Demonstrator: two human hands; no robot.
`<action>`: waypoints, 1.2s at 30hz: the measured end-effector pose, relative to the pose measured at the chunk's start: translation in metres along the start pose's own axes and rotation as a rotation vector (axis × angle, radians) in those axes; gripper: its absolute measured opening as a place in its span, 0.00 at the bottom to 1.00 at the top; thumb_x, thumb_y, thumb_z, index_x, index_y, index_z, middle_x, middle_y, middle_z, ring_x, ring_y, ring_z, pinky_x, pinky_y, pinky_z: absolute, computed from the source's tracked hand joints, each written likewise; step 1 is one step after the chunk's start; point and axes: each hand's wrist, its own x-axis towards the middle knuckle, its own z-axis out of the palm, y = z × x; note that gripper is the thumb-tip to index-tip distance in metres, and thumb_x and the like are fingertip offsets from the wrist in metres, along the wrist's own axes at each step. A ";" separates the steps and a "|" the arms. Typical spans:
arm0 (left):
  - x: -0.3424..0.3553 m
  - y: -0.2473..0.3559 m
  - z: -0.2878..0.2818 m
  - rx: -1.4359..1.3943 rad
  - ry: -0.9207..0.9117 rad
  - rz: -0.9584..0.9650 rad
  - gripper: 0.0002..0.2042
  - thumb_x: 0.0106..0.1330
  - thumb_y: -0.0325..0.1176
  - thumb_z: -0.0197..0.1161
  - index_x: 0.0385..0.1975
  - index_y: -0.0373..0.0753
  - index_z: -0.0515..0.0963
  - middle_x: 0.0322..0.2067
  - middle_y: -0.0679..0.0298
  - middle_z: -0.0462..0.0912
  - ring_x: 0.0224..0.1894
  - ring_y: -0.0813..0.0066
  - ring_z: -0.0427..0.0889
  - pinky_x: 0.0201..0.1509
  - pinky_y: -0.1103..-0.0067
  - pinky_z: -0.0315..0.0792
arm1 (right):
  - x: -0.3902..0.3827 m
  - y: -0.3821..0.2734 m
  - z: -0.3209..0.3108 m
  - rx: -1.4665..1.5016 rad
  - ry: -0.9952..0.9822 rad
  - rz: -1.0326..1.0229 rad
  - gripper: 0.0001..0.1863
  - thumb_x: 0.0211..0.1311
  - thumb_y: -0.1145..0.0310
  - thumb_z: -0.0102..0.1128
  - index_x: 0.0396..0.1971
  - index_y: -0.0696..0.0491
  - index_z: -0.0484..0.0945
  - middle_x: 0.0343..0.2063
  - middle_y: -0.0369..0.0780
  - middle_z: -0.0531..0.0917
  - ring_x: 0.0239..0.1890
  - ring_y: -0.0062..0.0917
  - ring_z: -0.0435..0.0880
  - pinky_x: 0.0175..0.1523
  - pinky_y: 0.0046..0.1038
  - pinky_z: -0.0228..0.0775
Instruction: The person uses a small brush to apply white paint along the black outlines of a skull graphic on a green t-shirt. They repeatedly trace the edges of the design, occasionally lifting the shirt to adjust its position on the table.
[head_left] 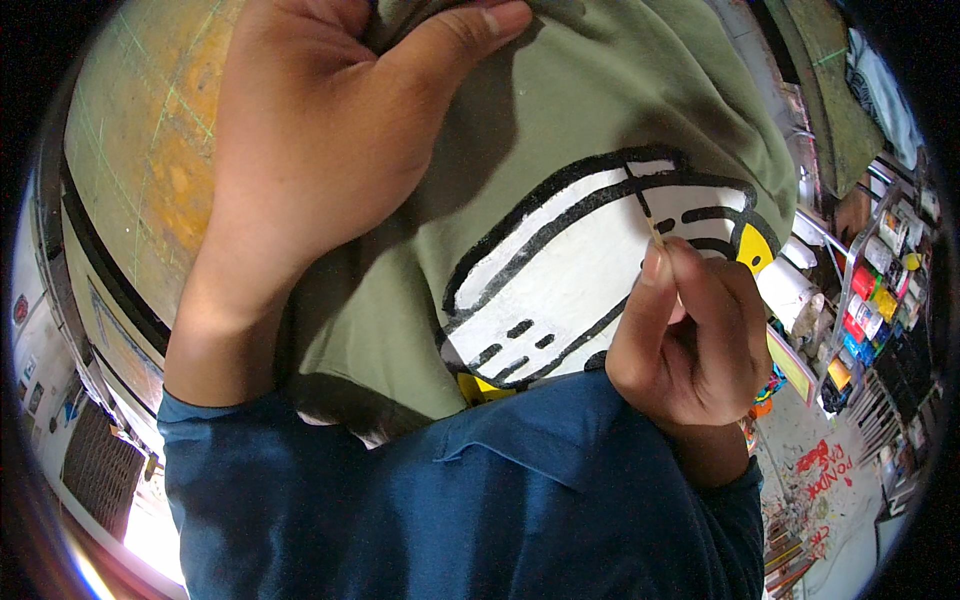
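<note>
The left hand bunches up the soft green cloth with a painted white, black and yellow picture, held close over the blue lap. The right hand pinches a thin brush, maybe wooden, tip touching a black line. The cloth looks light and floppy, best held by its folds.

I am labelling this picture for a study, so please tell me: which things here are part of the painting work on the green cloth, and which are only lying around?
In use:
- left hand, gripping the green cloth
- right hand, holding a thin brush
- white, black and yellow painted figure

Lying about:
- rack of paint bottles
- paint-spattered surface
- yellowish board
</note>
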 end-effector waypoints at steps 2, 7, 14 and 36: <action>0.000 -0.001 0.001 -0.011 0.007 0.037 0.05 0.64 0.25 0.61 0.33 0.29 0.80 0.26 0.67 0.81 0.27 0.86 0.74 0.30 0.86 0.68 | -0.001 0.000 0.002 -0.020 -0.011 0.006 0.08 0.43 0.83 0.62 0.27 0.62 0.81 0.19 0.41 0.78 0.18 0.28 0.78 0.23 0.25 0.71; 0.001 -0.003 -0.001 -0.056 -0.029 0.075 0.05 0.64 0.25 0.61 0.34 0.28 0.79 0.26 0.66 0.82 0.27 0.86 0.75 0.30 0.86 0.68 | 0.000 0.002 0.001 -0.088 -0.155 -0.198 0.09 0.43 0.84 0.63 0.29 0.62 0.80 0.20 0.42 0.78 0.18 0.26 0.77 0.22 0.23 0.70; -0.002 -0.002 0.005 0.025 0.043 0.117 0.05 0.64 0.24 0.61 0.33 0.28 0.79 0.26 0.65 0.82 0.27 0.86 0.75 0.30 0.86 0.68 | 0.000 -0.003 0.004 -0.048 -0.033 -0.048 0.08 0.40 0.81 0.64 0.26 0.59 0.81 0.17 0.38 0.76 0.17 0.27 0.76 0.22 0.24 0.69; 0.001 -0.006 -0.003 -0.046 -0.045 0.105 0.05 0.64 0.25 0.61 0.34 0.29 0.79 0.28 0.66 0.82 0.30 0.84 0.75 0.34 0.85 0.69 | 0.004 0.000 0.001 -0.013 -0.175 -0.194 0.10 0.38 0.81 0.65 0.26 0.59 0.81 0.18 0.38 0.76 0.18 0.25 0.76 0.22 0.24 0.68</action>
